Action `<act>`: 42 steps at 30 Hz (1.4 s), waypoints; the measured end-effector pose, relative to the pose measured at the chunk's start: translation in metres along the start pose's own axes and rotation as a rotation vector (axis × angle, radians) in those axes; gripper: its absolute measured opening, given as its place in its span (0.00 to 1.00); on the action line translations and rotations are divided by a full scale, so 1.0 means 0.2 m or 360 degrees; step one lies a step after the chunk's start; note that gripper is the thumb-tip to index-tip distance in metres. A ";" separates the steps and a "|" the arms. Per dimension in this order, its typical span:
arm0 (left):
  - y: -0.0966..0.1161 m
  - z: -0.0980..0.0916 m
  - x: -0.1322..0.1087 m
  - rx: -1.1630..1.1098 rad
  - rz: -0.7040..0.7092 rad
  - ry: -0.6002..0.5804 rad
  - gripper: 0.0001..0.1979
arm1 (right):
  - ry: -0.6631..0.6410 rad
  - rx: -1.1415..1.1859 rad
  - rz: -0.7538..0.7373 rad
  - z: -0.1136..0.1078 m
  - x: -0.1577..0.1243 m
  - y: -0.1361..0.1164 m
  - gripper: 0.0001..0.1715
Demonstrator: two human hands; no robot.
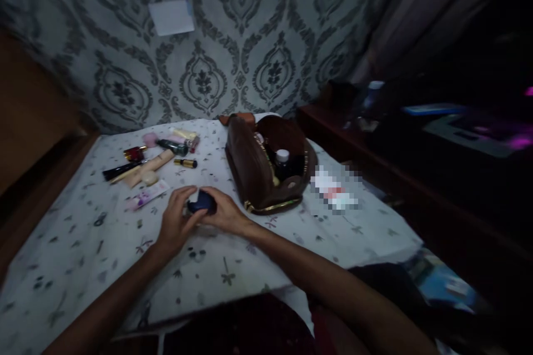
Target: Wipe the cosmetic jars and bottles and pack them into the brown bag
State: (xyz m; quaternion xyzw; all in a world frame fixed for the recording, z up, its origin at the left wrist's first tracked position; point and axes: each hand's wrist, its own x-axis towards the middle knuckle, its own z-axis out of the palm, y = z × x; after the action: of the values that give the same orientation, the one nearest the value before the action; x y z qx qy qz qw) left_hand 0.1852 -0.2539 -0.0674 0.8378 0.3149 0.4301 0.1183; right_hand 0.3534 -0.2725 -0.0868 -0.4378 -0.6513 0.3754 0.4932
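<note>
Brown leather-like bag (245,163), its gold zip gaping, stands on a white cloth (233,263) printed with small dark motifs. Just left of the bag, the left hand (177,216) and right hand (227,212), fingers curled inward, grip a small dark blue rounded object (202,203) between them; their fingers cover its sides, so its kind is hard to make out. Farther left of the bag lies a flat pinkish-white tube (147,195), its purple print too blurred to read. Past the tube, also left of the bag, lie a short black-and-gold cylinder (185,163), a dark green bottle (175,148) and a red, gold-capped bottle (134,153). Inside the bag, a dark bottle with a white cap (282,156) shows only its upper part. Right of the bag, a pixelated patch (335,189) masks something pale, any lettering included. Cloth stretches in front of the bag to the near edge; its right edge slants past the patch.
</note>
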 end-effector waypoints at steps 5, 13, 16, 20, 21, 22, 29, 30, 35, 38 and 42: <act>-0.03 -0.04 -0.01 -0.0146 0.0149 -0.0169 0.20 | 0.0007 0.0199 0.0192 0.00 0.02 0.02 0.35; -0.13 -0.08 -0.02 -0.0268 -0.0013 -0.0221 0.19 | 0.0132 0.0469 0.0268 0.01 0.02 0.04 0.32; -0.15 -0.08 -0.02 -0.0235 -0.0236 -0.0212 0.17 | 0.0162 0.0485 0.0306 0.00 0.03 0.03 0.33; -0.15 -0.07 -0.02 -0.0170 -0.0269 -0.0155 0.17 | 0.0081 0.0334 0.0227 -0.02 0.03 -0.02 0.36; -0.15 -0.06 -0.03 -0.0152 -0.0214 -0.0140 0.17 | 0.0065 0.0276 0.0193 -0.02 0.03 -0.02 0.36; -0.14 -0.06 -0.03 -0.0135 -0.0141 -0.0127 0.17 | 0.0061 0.0214 0.0164 -0.02 0.02 -0.03 0.35; -0.07 -0.07 -0.04 0.0019 0.0444 -0.0154 0.25 | 0.0154 -0.0003 0.0190 -0.01 0.02 0.01 0.34; -0.06 -0.08 -0.03 0.0022 0.0483 -0.0189 0.26 | 0.0148 -0.0014 0.0199 -0.02 0.02 0.01 0.34; -0.05 -0.11 -0.03 -0.0004 0.0517 -0.0310 0.30 | 0.0057 -0.0074 0.0174 -0.06 0.03 0.02 0.40; -0.06 -0.12 -0.03 0.0002 0.0487 -0.0258 0.29 | -0.0002 -0.0125 0.0103 -0.07 0.03 0.02 0.41; -0.06 -0.12 -0.02 -0.0001 0.0486 -0.0184 0.25 | -0.0010 -0.0194 0.0044 -0.06 0.02 0.01 0.35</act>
State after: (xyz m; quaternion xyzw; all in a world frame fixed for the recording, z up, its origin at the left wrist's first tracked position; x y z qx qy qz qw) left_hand 0.1586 -0.2478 -0.0607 0.8992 0.1766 0.3941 0.0698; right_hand 0.3645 -0.2684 -0.0844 -0.4748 -0.6684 0.3432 0.4582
